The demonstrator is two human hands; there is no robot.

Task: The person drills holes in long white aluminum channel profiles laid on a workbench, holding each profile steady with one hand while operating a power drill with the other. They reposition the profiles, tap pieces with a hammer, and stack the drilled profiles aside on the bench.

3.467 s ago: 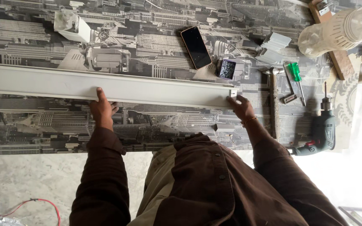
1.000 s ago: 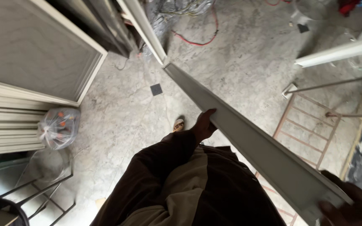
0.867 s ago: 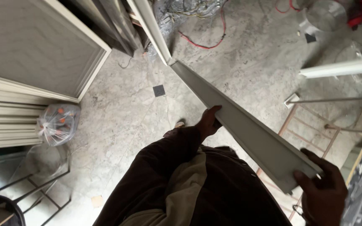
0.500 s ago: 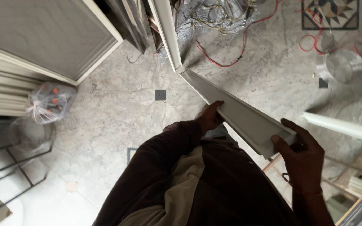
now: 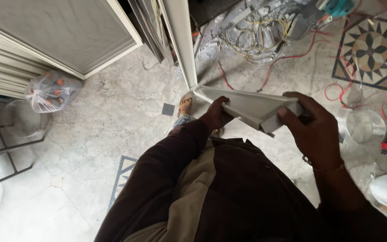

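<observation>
Two hands on one white channel strip (image 5: 247,104), held over marble floor (image 5: 113,130): left hand (image 5: 216,117) fingers closed on its mid, right hand (image 5: 312,130) gripping near end. Red/yellow wires (image 5: 265,49), tied bag (image 5: 50,92) nearby.

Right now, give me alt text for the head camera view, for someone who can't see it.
Seen from above, a person holds a long pale channel in both hands, left hand underneath, right hand at the near end. Its far end points down toward the marble floor, near tangled wires.
</observation>
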